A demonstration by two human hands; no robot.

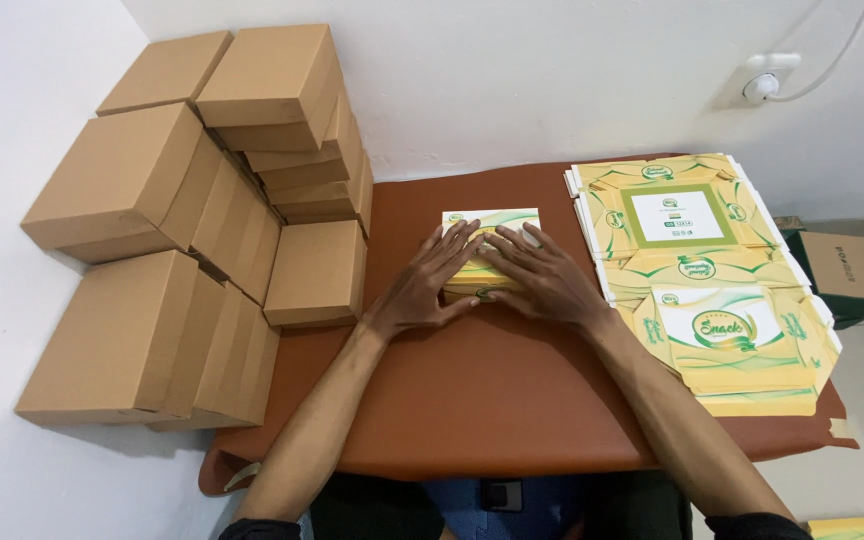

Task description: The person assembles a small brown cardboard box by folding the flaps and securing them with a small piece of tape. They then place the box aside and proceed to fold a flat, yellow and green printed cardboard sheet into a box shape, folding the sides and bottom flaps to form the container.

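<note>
1. Centrally, a small yellow box (487,250) with green and white print is set on the brown table (492,400), toward its far edge and near the wall (552,80).
2. The left hand (430,280) is laid flat on the box's left part, fingers spread and stretched toward the lid's middle; nothing is pinched.
3. The right hand (544,275) is laid flat on the box's right part, fingers likewise spread, its fingertips almost met by those of the left hand over the lid.
4. Both palms are turned down and pressed onto the box; both forearms are stretched over the table from the near edge.
5. A stack of flat, unfolded box blanks (702,270) in the same yellow and green is placed just right of the box, at the table's right side; its near corner is overhung past the table edge.
6. Plain brown cartons (202,220) are piled to the left, partly on the table and partly against the left wall; the nearest carton is seen just beside the left hand.
7. A white wall socket (762,85) with a cable is seen on the wall above the blanks.
8. A dark green box with a brown lid (842,270) is seen on the floor at the right.
</note>
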